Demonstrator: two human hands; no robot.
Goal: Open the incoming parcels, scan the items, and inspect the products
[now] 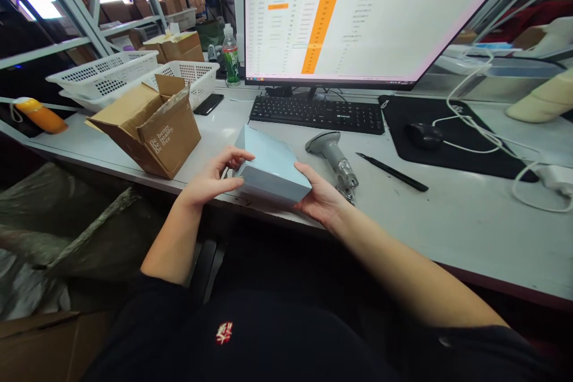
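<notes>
A light-blue box [273, 158] is held tilted over the desk's front edge, in the middle of the view. My right hand [320, 194] grips its right end, thumb on top and fingers underneath. At the left end, my left hand [219, 173] has its thumb and fingers closed on the box's corner. Left of my hands stands an opened brown cardboard box [172, 137] with raised flaps and white printing; its inside is hidden. A grey barcode scanner [333, 158] lies on the desk just right of the blue box.
Behind the blue box are a black keyboard [313, 113] and a large monitor [358, 24]. A black pen-like tool [394, 172] and a mouse [425, 136] with a loose white cable lie at right. White baskets [197, 74], a phone [209, 104] and a bottle [231, 59] stand back left.
</notes>
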